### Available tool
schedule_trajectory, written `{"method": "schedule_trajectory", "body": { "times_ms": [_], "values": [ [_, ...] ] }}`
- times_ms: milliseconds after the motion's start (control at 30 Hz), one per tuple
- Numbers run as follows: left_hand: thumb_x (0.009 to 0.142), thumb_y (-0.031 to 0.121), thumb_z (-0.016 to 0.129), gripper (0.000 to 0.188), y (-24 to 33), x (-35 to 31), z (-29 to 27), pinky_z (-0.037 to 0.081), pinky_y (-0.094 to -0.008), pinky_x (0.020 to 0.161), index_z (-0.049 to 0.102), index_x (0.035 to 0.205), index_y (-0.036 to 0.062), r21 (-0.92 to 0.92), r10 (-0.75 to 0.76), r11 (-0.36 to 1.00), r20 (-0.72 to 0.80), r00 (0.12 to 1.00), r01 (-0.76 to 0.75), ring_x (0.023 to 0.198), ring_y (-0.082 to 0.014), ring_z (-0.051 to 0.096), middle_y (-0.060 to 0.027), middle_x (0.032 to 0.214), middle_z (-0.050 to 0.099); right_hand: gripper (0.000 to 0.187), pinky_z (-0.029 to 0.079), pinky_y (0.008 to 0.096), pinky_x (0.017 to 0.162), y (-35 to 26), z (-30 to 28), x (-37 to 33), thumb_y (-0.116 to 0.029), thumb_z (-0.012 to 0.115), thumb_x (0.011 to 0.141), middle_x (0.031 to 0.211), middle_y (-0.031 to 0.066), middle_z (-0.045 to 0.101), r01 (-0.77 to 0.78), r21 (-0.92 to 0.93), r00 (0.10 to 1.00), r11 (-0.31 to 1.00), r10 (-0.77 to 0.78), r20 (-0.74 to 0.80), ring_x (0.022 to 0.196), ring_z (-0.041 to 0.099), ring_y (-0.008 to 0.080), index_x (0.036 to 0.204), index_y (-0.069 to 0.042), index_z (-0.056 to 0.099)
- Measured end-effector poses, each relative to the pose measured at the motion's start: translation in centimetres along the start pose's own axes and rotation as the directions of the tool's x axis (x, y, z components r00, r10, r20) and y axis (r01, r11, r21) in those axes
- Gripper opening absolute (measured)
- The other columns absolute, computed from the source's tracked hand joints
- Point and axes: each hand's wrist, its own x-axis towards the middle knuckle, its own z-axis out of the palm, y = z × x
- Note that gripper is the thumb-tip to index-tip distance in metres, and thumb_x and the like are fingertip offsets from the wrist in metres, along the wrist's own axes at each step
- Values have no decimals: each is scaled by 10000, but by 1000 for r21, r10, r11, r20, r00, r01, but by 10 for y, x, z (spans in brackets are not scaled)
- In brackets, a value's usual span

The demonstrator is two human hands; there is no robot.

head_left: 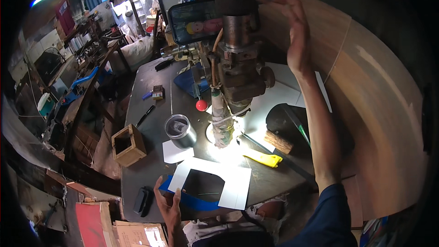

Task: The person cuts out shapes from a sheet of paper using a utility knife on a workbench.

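My left hand point(170, 206) is at the near edge of the dark table, thumb and fingers closed on the left end of a blue sheet point(199, 202). Over that sheet lies a white U-shaped card point(235, 187) with a large cut-out, under the bright light. My right hand point(297, 32) is raised at the upper right, its fingers stretched to the dark round top point(235, 5) of an upright metal machine point(240, 64). The fingertips seem to touch its rim, in shadow. The machine's lower end stands above the lit patch, beyond the card.
Left of the light are a steel tumbler point(179, 131), a wooden box point(128, 145), a pen point(145, 115) and a black case point(143, 201). A yellow-handled tool point(263, 158) and a wood block point(278, 142) lie right. A curved wooden panel point(366, 96) borders the right side.
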Motion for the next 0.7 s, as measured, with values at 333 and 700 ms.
{"method": "schedule_trajectory", "body": {
  "times_ms": [333, 700],
  "values": [
    [978, 104, 676, 621, 0, -2, 5, 499, -327, 946, 372, 1512, 20, 72, 1, 997, -4, 1000, -1, 1047, -197, 633, -156, 1212, 635, 866, 208, 434, 1218, 7, 25, -10, -708, 240, 1029, 1548, 157, 446, -215, 145, 960, 966, 182, 214, 1454, 403, 297, 1596, -62, 339],
    [964, 64, 687, 634, -7, 1, 0, 502, -317, 941, 369, 1510, 12, 5, 5, 1000, -5, 1000, -4, 1028, -192, 638, -159, 1187, 658, 610, 304, 416, 1106, -12, 12, -1, -475, 294, 1025, 1171, 144, 655, 68, -143, 995, 987, -56, 82, 1249, 518, 262, 1320, 9, 519]
  ]
}}
